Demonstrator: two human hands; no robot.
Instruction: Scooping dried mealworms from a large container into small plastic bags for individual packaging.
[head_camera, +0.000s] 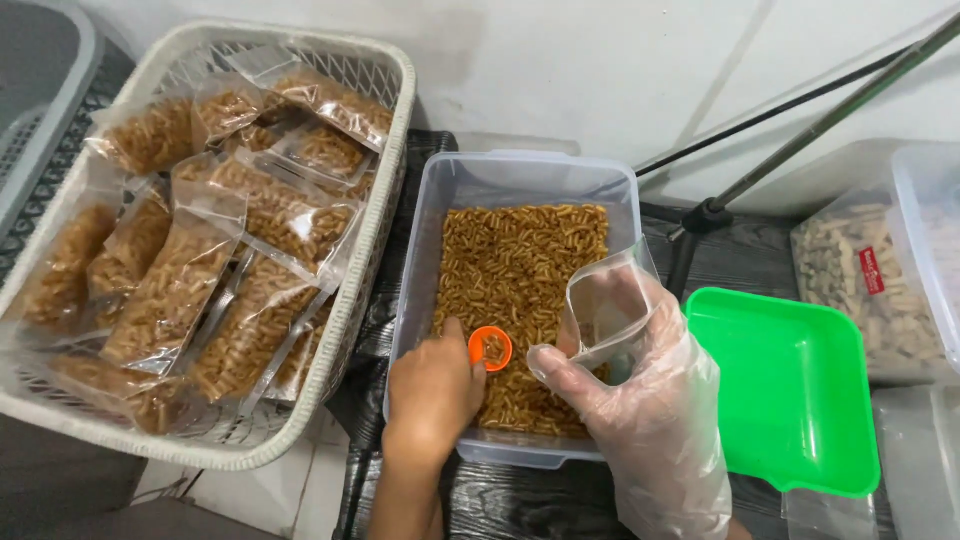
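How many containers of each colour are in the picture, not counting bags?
White basket: 1
Clear tubs: 2, one in the middle under both hands, one at right
Green tray: 1
Grey bin: 1
Total: 5

Orange scoop (490, 348) — snack tub (520, 180)

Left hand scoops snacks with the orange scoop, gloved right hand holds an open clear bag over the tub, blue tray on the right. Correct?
Nearly. The head view shows a green tray, not blue. The left hand, orange scoop, gloved right hand, clear bag and tub are as stated.
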